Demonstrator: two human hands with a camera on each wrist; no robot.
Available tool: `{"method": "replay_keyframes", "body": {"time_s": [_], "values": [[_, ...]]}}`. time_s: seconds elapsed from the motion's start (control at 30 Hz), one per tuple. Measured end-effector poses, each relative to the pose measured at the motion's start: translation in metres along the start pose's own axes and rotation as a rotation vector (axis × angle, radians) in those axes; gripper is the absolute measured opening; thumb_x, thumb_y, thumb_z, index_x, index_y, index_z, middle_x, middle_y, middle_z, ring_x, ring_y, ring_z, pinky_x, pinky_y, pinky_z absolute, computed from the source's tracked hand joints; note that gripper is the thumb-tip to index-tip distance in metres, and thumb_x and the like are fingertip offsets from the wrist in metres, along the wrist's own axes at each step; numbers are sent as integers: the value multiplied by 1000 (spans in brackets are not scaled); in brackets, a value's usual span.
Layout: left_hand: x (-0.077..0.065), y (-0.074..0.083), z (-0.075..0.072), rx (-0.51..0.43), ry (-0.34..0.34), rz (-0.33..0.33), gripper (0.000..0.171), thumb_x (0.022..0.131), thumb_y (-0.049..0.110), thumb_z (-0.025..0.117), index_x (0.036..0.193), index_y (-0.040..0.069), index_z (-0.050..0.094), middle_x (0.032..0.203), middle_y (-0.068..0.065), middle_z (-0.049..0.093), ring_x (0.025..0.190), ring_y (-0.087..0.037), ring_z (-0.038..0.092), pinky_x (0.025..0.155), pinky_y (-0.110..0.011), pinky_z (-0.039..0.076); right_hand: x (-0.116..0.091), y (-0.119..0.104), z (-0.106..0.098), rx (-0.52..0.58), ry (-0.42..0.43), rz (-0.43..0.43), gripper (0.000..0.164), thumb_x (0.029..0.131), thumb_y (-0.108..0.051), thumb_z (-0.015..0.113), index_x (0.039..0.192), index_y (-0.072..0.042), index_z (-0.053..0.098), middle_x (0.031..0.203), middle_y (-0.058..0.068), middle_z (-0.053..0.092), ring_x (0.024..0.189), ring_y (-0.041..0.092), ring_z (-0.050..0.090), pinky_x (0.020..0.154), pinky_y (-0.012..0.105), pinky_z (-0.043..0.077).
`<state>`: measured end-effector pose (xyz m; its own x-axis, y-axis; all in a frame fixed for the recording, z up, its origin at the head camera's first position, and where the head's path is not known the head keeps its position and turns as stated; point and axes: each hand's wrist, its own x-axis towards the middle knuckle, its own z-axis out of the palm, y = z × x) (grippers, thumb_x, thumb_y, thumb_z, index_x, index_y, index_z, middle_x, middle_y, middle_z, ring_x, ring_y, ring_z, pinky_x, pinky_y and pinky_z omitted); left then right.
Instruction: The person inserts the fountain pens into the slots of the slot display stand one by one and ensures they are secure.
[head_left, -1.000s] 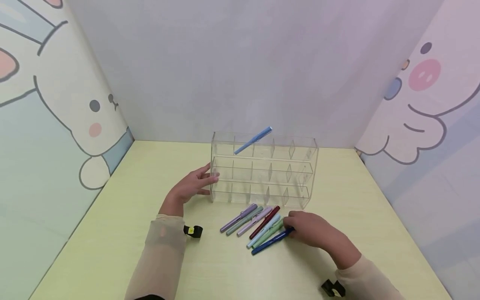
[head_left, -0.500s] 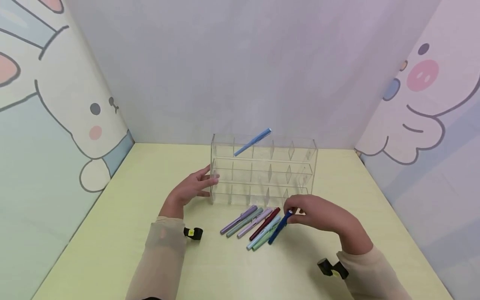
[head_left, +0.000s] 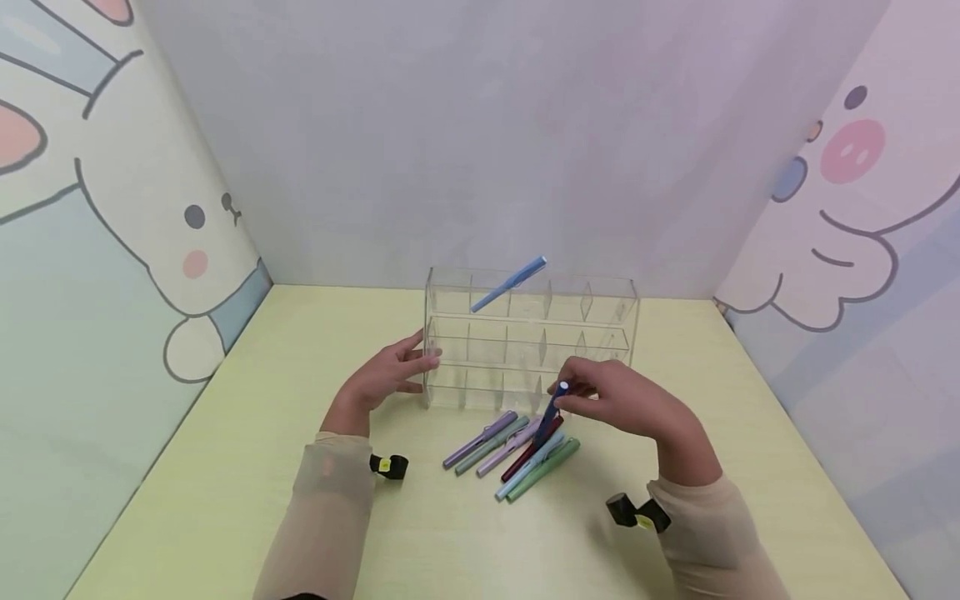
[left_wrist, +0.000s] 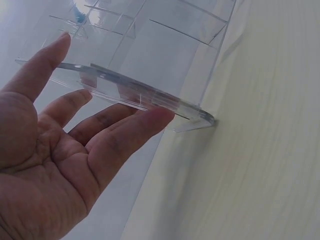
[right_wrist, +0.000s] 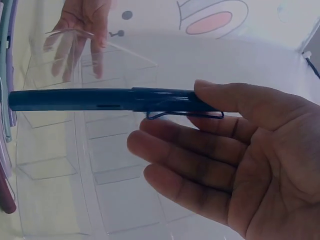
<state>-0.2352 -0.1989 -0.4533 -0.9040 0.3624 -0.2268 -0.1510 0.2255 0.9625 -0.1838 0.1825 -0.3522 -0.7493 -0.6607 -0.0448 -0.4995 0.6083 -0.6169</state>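
Observation:
My right hand (head_left: 618, 396) pinches a dark blue pen (right_wrist: 100, 100) by its clip end between thumb and index finger. Held at a slant, the pen overlaps the dark red pen (head_left: 516, 465) in the head view. My left hand (head_left: 386, 371) rests its fingers against the left side of a clear acrylic pen rack (left_wrist: 150, 97), thumb toward its front edge. The rack has three stepped tiers split into compartments. In its top tier leans a light blue pen (head_left: 508, 285). Before the rack lie a purple pen (head_left: 480, 439), a light green pen (head_left: 543, 471) and several others.
The pale yellow table (head_left: 337, 533) runs back to a grey wall (head_left: 480, 150). Cartoon-printed panels stand at both sides, a rabbit (head_left: 150, 192) on the left and a pig-nosed figure (head_left: 840, 208) on the right.
My right hand has lifted the dark blue pen off the right end of the row, tipped it more upright and moved it toward the rack. The left hand stays at the rack's side.

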Motion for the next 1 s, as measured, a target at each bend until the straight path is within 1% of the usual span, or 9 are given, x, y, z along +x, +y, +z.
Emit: {"method": "replay_keyframes", "body": {"time_s": [0.1, 0.2, 0.3, 0.43, 0.47, 0.53, 0.7, 0.93, 1.0], "values": [[0, 0, 1, 6, -13, 6, 90, 91, 47, 67, 159, 26, 12, 151, -10, 43, 138, -27, 45, 96, -44, 54, 1, 2, 1, 29, 42, -30, 13, 98, -35, 62, 103, -24, 58, 103, -10, 71, 89, 5, 67, 72, 27, 54], [-1, 1, 2, 8, -13, 9, 88, 93, 45, 66, 159, 26, 12, 151, -10, 43, 138, -28, 45, 96, -44, 53, 2, 3, 2, 60, 79, -49, 11, 98, -32, 61, 104, -24, 57, 102, -8, 72, 84, 5, 66, 68, 26, 52], [-2, 5, 2, 8, -8, 9, 86, 94, 43, 65, 159, 25, 12, 151, -11, 42, 138, -29, 44, 97, -45, 53, 3, 4, 1, 104, 113, -69, 10, 99, -28, 61, 105, -22, 56, 105, -5, 73, 89, 6, 68, 70, 27, 52], [-3, 7, 2, 3, -15, 5, 85, 95, 42, 64, 159, 25, 11, 153, -12, 40, 139, -30, 43, 98, -46, 52, 4, 6, 2, 186, 120, -91, 11, 99, -23, 61, 106, -19, 55, 109, -2, 74, 95, 8, 70, 73, 27, 54], [-3, 7, 2, 0, -16, 4, 86, 94, 42, 65, 159, 25, 11, 153, -13, 40, 139, -30, 43, 98, -46, 52, 5, 6, 3, 203, 114, -100, 12, 99, -22, 61, 108, -18, 54, 108, -1, 74, 94, 9, 70, 74, 27, 54], [-4, 6, 2, -3, -17, 5, 87, 93, 43, 65, 159, 25, 12, 153, -13, 40, 139, -31, 43, 98, -46, 52, 6, 6, 5, 218, 107, -112, 16, 99, -23, 61, 111, -16, 54, 102, -2, 75, 86, 10, 70, 72, 27, 54], [-4, 5, 2, -9, -15, 5, 88, 92, 44, 66, 159, 25, 13, 152, -14, 41, 138, -31, 43, 98, -46, 52, 10, 6, 11, 180, 116, -114, 22, 97, -28, 63, 115, -18, 54, 92, -6, 72, 76, 10, 65, 71, 28, 55], [-3, 4, 1, -4, -19, 7, 89, 91, 46, 67, 159, 26, 12, 152, -12, 42, 138, -30, 44, 97, -45, 53, 16, 6, 18, 162, 129, -128, 20, 95, -31, 66, 108, -21, 54, 90, -6, 70, 74, 14, 63, 65, 28, 53], [-3, 4, 1, -3, -21, 11, 90, 91, 46, 67, 159, 25, 12, 152, -13, 42, 137, -30, 44, 97, -46, 53, 16, 6, 18, 165, 130, -115, 22, 94, -33, 66, 109, -22, 54, 91, -7, 70, 76, 13, 65, 66, 28, 53]]}}
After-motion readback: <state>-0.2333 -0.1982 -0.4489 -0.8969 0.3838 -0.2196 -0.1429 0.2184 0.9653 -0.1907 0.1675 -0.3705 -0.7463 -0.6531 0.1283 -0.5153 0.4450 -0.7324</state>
